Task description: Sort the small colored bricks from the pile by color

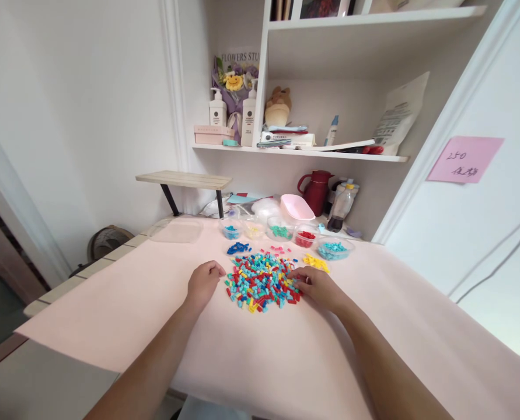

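Looks like smooth plastic on the bricks (262, 281), clear glossy plastic on the tubs (349, 249), matt on the bench (242, 353), wood-grained on the riser (183, 179).

Room to pass lies on the pink sheet (251, 350) before the brick pile (264, 283); plastic tubs (351, 248) block behind.

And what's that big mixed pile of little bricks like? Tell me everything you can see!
The mixed pile of bricks is a low, roughly round heap of tiny oblong pieces that look like plastic: light blue, dark blue, red, yellow, green and some pink. They lie jumbled, with loose ones round the edge, on the pale pink sheet. The right hand's fingertips are at its right edge; the left hand is beside its left edge.
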### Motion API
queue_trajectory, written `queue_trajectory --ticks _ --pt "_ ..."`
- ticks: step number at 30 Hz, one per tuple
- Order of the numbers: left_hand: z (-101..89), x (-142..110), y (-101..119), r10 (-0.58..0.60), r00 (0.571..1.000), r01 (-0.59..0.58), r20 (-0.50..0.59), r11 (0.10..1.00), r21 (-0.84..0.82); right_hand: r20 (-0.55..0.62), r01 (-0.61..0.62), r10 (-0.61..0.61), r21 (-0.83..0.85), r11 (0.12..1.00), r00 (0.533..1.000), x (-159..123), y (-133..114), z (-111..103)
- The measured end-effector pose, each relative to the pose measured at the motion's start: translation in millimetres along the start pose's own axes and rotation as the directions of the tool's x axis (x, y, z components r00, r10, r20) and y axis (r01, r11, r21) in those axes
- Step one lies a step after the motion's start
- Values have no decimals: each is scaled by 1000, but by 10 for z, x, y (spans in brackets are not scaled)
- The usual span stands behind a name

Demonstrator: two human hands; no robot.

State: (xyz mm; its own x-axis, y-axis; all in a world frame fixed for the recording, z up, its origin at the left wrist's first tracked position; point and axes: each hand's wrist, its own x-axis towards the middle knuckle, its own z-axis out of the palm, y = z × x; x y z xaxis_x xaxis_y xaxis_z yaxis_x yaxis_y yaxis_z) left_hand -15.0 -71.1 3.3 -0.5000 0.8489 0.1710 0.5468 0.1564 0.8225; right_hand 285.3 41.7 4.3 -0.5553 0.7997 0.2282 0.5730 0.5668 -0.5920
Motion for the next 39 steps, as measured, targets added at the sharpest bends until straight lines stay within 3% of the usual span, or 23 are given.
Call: queue_trajectory --ticks 6,23,39 --pt "-1 -9 15 -5 1000 5 -4 1000 0 29 3 -3 -6 1000 1000 0 -16 -5" --pt "-8 -15 33 5 1000 -5 4 1000 15 -29 -15 15 -15 1000 999 42 -64 66" --pt "-4 -4 8 9 999 -11 30 999 39 22 -129 129 326 937 991 5 -170 113"
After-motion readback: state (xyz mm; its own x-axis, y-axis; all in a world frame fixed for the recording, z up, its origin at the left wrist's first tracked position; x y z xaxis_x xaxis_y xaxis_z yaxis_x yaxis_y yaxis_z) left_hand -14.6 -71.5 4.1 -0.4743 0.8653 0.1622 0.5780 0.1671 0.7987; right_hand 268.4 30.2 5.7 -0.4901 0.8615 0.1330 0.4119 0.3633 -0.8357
